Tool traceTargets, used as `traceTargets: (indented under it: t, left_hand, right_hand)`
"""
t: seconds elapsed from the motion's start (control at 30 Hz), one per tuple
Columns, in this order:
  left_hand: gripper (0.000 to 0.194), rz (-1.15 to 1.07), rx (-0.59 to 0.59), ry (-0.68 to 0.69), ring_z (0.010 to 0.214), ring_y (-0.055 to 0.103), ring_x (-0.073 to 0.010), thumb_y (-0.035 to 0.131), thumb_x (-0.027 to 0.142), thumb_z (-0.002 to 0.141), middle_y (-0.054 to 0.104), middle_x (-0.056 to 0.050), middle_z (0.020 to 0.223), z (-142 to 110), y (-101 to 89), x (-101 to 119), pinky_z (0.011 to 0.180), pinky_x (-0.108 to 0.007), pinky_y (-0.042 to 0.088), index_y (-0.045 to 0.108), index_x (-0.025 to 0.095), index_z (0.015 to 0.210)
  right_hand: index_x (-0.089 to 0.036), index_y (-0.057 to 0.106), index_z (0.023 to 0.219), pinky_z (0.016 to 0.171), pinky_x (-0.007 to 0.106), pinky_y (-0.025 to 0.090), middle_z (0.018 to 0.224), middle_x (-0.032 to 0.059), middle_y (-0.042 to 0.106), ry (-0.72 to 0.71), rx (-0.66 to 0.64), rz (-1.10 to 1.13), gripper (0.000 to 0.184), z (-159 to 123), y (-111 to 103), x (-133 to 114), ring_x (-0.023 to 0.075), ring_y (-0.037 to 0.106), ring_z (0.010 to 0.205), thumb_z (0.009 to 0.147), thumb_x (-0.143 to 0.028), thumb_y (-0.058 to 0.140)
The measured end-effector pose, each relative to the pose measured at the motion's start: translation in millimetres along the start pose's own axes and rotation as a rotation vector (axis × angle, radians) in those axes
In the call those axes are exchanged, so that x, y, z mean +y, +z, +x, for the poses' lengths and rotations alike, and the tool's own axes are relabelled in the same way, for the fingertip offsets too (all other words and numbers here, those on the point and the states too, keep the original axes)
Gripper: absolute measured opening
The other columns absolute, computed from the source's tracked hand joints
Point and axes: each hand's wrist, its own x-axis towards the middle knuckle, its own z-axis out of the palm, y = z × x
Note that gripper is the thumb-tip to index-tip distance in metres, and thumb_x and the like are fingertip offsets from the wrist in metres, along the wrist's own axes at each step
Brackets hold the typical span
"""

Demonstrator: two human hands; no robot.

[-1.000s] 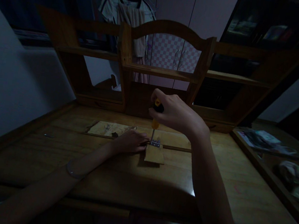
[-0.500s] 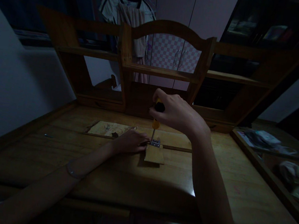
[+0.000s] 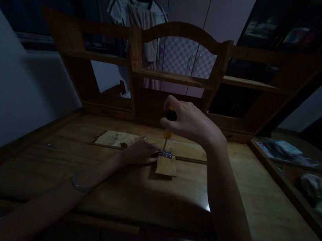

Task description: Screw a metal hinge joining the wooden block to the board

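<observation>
My right hand point(image 3: 189, 122) is wrapped round the black and yellow handle of a screwdriver point(image 3: 168, 127) that stands upright. Its tip rests on a small metal hinge point(image 3: 167, 153) at the far edge of a small wooden block point(image 3: 166, 166) on the wooden desk point(image 3: 128, 187). My left hand point(image 3: 140, 153) lies on the desk to the left of the block, fingers curled and pressed against the block and hinge beside the screwdriver's shaft. A clear bangle point(image 3: 80, 183) sits on my left forearm.
A long flat board point(image 3: 123, 139) lies on the desk behind my left hand. A wooden shelf unit point(image 3: 173, 74) rises at the desk's back edge. Papers and clutter point(image 3: 287, 151) lie to the right. A small metal piece point(image 3: 52, 146) lies far left.
My right hand has shifted slightly around the screwdriver handle, as if turning it. The left hand, block and hinge stay in place.
</observation>
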Motion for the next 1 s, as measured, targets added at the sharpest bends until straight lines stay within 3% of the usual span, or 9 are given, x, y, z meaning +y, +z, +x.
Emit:
traceTargets:
  t: [0.1, 0.3, 0.63, 1.0]
  left_hand:
    - [0.031, -0.016, -0.004, -0.004, 0.086, 0.07, -0.0198, 0.056, 0.041, 0.095, 0.072, -0.004, 0.108, 0.6, -3.7, 1.2, 0.071, -0.03, 0.047, 0.064, 0.024, 0.12]
    - [0.031, -0.006, -0.007, -0.009, 0.084, 0.07, -0.0194, 0.057, 0.041, 0.095, 0.073, -0.004, 0.103, 0.8, -5.7, 2.8, 0.069, -0.029, 0.047, 0.064, 0.023, 0.119]
    - [0.03, -0.021, -0.012, -0.015, 0.085, 0.07, -0.0197, 0.059, 0.04, 0.094, 0.072, -0.005, 0.105, 1.2, -5.7, 3.3, 0.071, -0.03, 0.049, 0.066, 0.023, 0.118]
    - [0.028, -0.014, 0.005, -0.011, 0.084, 0.07, -0.0196, 0.059, 0.04, 0.094, 0.073, -0.004, 0.099, 1.7, -4.5, 2.6, 0.069, -0.029, 0.047, 0.066, 0.022, 0.114]
  right_hand:
    - [-0.019, 0.054, 0.11, 0.08, 0.033, 0.04, 0.102, 0.0094, 0.066, -0.03, -0.014, 0.043, 0.029, 0.1, -0.6, -0.8, 0.0236, 0.06, 0.093, 0.087, -0.036, 0.053]
    - [-0.019, 0.054, 0.109, 0.073, 0.031, 0.039, 0.092, 0.006, 0.066, -0.015, 0.005, 0.007, 0.023, 0.2, 1.3, -0.8, 0.0197, 0.059, 0.08, 0.089, -0.031, 0.051]
    - [-0.02, 0.053, 0.109, 0.077, 0.031, 0.04, 0.096, 0.0065, 0.066, -0.036, -0.02, 0.048, 0.027, 0.2, -0.1, -0.9, 0.021, 0.059, 0.087, 0.087, -0.035, 0.053]
    - [-0.02, 0.054, 0.109, 0.071, 0.031, 0.037, 0.089, 0.0058, 0.065, 0.008, 0.009, -0.018, 0.022, 0.4, 2.0, 0.2, 0.0198, 0.058, 0.077, 0.09, -0.032, 0.05]
